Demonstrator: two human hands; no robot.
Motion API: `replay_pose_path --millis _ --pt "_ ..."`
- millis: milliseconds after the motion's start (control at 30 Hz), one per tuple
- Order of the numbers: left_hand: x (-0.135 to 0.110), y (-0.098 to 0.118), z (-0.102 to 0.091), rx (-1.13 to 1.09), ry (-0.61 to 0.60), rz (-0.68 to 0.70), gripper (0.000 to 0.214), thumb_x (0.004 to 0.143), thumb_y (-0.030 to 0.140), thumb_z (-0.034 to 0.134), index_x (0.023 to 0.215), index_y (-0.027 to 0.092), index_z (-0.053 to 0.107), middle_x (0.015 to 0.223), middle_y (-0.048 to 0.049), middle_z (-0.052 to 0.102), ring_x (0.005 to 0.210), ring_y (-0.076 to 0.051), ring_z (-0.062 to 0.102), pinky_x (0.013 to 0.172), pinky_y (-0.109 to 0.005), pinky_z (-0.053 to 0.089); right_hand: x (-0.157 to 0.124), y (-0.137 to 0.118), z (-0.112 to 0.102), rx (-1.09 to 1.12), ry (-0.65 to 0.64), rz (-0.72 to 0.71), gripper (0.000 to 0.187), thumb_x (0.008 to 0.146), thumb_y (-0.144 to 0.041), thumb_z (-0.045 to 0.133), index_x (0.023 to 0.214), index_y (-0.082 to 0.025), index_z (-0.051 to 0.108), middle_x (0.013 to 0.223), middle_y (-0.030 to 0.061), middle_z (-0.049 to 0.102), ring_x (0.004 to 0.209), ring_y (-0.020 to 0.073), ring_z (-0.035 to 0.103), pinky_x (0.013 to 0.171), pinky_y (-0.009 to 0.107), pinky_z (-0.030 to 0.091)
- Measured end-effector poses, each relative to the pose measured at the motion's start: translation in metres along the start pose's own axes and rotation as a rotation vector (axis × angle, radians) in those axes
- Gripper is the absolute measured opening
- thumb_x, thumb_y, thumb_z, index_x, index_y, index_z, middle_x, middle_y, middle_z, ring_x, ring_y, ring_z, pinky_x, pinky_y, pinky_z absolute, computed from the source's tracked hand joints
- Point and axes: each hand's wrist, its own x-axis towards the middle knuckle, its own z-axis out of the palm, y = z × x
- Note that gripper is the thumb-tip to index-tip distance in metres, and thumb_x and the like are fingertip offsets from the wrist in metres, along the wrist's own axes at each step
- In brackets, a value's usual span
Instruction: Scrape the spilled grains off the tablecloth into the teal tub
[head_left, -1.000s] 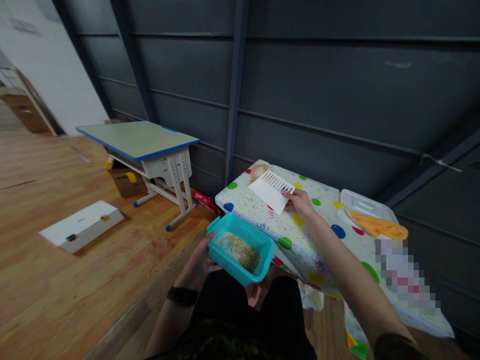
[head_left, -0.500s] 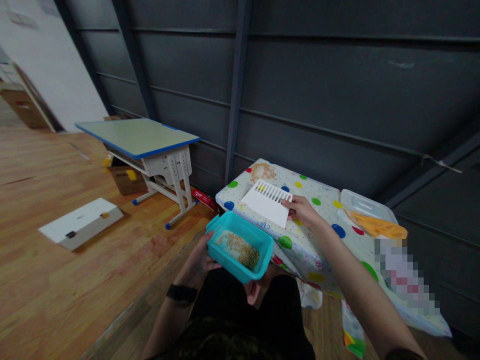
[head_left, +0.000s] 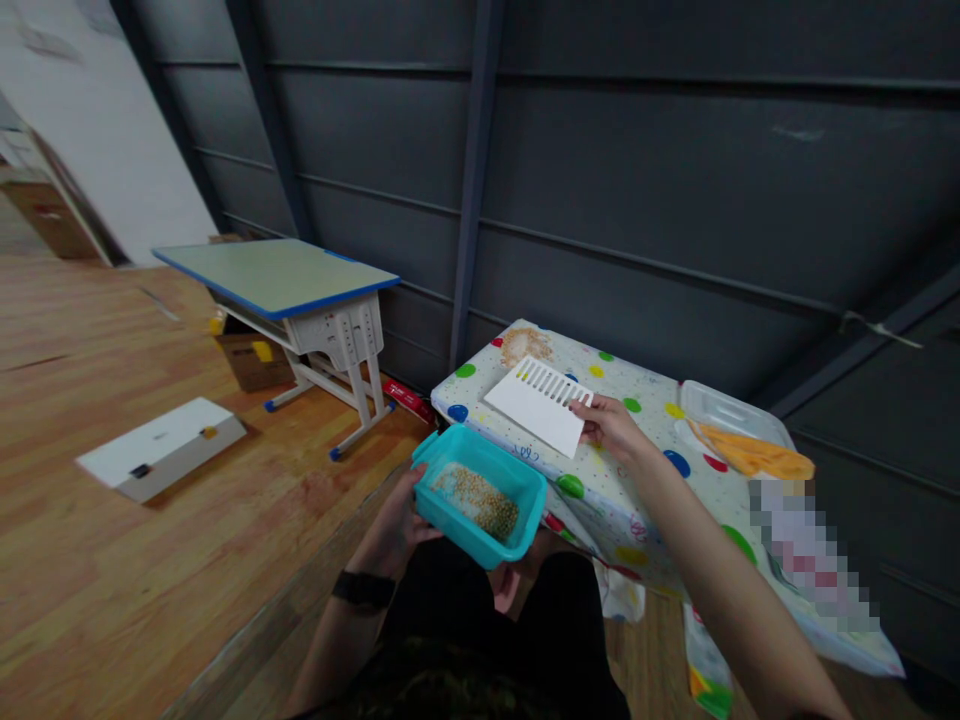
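Note:
My left hand (head_left: pixel 397 525) grips a teal plastic tub (head_left: pixel 480 492) from below and holds it at the near edge of a table covered with a dotted cloth (head_left: pixel 637 470). Yellowish grain (head_left: pixel 476 498) lies in the tub's bottom. My right hand (head_left: pixel 611 425) pinches a white slotted scraper card (head_left: pixel 538 402) by its right edge and holds it flat on the cloth just beyond the tub. A small heap of grain (head_left: pixel 523 345) rests on the cloth at the far left corner.
A white tray (head_left: pixel 720 405) and an orange cloth (head_left: pixel 754 452) lie at the table's right. A blue-edged desk (head_left: pixel 277 275) stands to the left, with a cardboard box (head_left: pixel 255 362) under it. A white flat box (head_left: pixel 161 448) lies on the wooden floor. A dark panelled wall rises behind.
The scraper card slid from the far left of the cloth toward me and the tub, uncovering the grain heap. The tub stays in my left hand.

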Motion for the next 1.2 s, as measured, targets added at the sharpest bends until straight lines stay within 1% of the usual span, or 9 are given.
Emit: replay_pose_path --millis 67,133,300,467,567,700,833,1000,1200 --pt "0.0 0.0 -0.001 0.0 0.0 -0.006 0.051 0.084 0.052 0.059 0.126 0.025 0.055 0.099 -0.0048 0.07 0.069 -0.022 0.071 0.061 -0.039 0.062 0.011 -0.003 0.0 0.014 0.103 -0.031 0.02 0.073 -0.025 0.075 0.09 -0.016 0.068 0.08 0.0066 0.074 0.059 0.0173 0.067 0.049 0.027 0.056" --pt "-0.001 0.0 0.0 -0.001 -0.007 -0.012 0.05 0.083 0.053 0.06 0.125 0.024 0.056 0.094 -0.0047 0.07 0.068 -0.023 0.072 0.063 -0.039 0.063 0.022 -0.004 0.002 0.018 0.159 -0.052 0.017 0.076 -0.023 0.072 0.09 -0.016 0.066 0.076 0.0054 0.073 0.055 0.0165 0.066 0.048 0.027 0.056" --pt "-0.005 0.003 0.002 -0.022 0.002 0.001 0.051 0.085 0.05 0.06 0.129 0.026 0.053 0.096 -0.0043 0.07 0.067 -0.021 0.071 0.062 -0.039 0.062 0.035 -0.004 0.011 0.0 0.19 -0.03 0.014 0.077 -0.02 0.069 0.09 -0.016 0.065 0.073 0.0045 0.073 0.054 0.0158 0.066 0.047 0.026 0.056" --pt "-0.007 0.005 0.002 -0.024 0.005 -0.005 0.049 0.084 0.05 0.06 0.126 0.026 0.054 0.104 -0.0045 0.069 0.067 -0.021 0.071 0.061 -0.039 0.062 0.03 -0.005 0.019 -0.01 0.09 0.062 0.017 0.074 -0.019 0.072 0.09 -0.015 0.067 0.078 0.0077 0.075 0.057 0.0172 0.067 0.046 0.025 0.056" --pt "-0.008 0.006 0.002 -0.024 0.0 -0.005 0.047 0.084 0.05 0.06 0.125 0.026 0.055 0.109 -0.0053 0.069 0.069 -0.02 0.071 0.062 -0.038 0.062 0.024 -0.003 0.022 -0.016 0.014 0.076 0.018 0.074 -0.021 0.073 0.089 -0.014 0.069 0.081 0.0089 0.075 0.06 0.0183 0.068 0.049 0.027 0.057" --pt "-0.007 0.006 0.002 -0.019 0.008 -0.018 0.049 0.084 0.051 0.059 0.125 0.024 0.056 0.103 -0.0072 0.071 0.069 -0.021 0.07 0.063 -0.037 0.061 0.013 0.003 0.024 -0.011 -0.094 0.09 0.024 0.072 -0.027 0.077 0.091 -0.015 0.071 0.086 0.0099 0.076 0.066 0.0198 0.07 0.055 0.03 0.059" --pt "-0.004 0.004 0.0 -0.009 0.016 -0.026 0.052 0.083 0.054 0.06 0.125 0.024 0.057 0.101 -0.0075 0.072 0.071 -0.022 0.071 0.065 -0.038 0.061 0.003 0.004 0.021 -0.035 -0.176 0.078 0.031 0.07 -0.032 0.079 0.093 -0.014 0.072 0.086 0.01 0.075 0.062 0.0185 0.068 0.05 0.026 0.056" --pt "-0.005 0.006 0.001 0.003 0.027 -0.029 0.049 0.083 0.053 0.059 0.121 0.022 0.059 0.102 -0.008 0.071 0.072 -0.022 0.071 0.065 -0.039 0.061 0.002 0.0 0.018 -0.006 -0.107 0.023 0.032 0.069 -0.033 0.081 0.095 -0.017 0.072 0.093 0.0092 0.075 0.071 0.0198 0.07 0.058 0.029 0.059" --pt "-0.009 0.008 0.004 0.002 0.03 -0.012 0.045 0.086 0.049 0.057 0.124 0.024 0.056 0.101 -0.006 0.07 0.069 -0.02 0.07 0.064 -0.039 0.062 0.007 0.003 0.027 -0.001 -0.016 -0.001 0.027 0.072 -0.032 0.077 0.092 -0.016 0.07 0.084 0.0084 0.075 0.063 0.0185 0.068 0.051 0.027 0.057"
